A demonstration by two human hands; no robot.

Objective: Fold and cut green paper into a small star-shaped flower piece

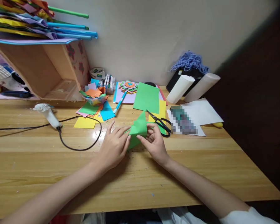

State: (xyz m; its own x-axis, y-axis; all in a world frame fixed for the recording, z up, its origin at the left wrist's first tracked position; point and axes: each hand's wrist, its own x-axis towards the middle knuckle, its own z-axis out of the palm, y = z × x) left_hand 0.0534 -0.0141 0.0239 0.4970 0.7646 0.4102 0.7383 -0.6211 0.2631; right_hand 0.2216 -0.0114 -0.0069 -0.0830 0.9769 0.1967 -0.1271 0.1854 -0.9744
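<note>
A sheet of green paper [138, 132], bent and creased, is between my two hands over the middle of the table. My left hand [115, 141] presses its fingers on the paper's left side. My right hand [155, 143] pinches the right edge, thumb in front and fingers curled behind. Just beyond my right hand lie black-handled scissors [159, 121], blades pointing up and left. They rest on yellow and green paper. Behind the held piece, a flat green sheet [146, 97] lies on other coloured sheets. The paper's lower end is partly hidden by my left hand.
A white glue gun [47, 115] stands at left, its black cord [80, 150] looping toward my left hand. A bowl [95, 100] of paper pieces, a blue marker-like stick [120, 104] and a layered paper flower [128, 86] sit farther back. White rolls [180, 89] stand at right.
</note>
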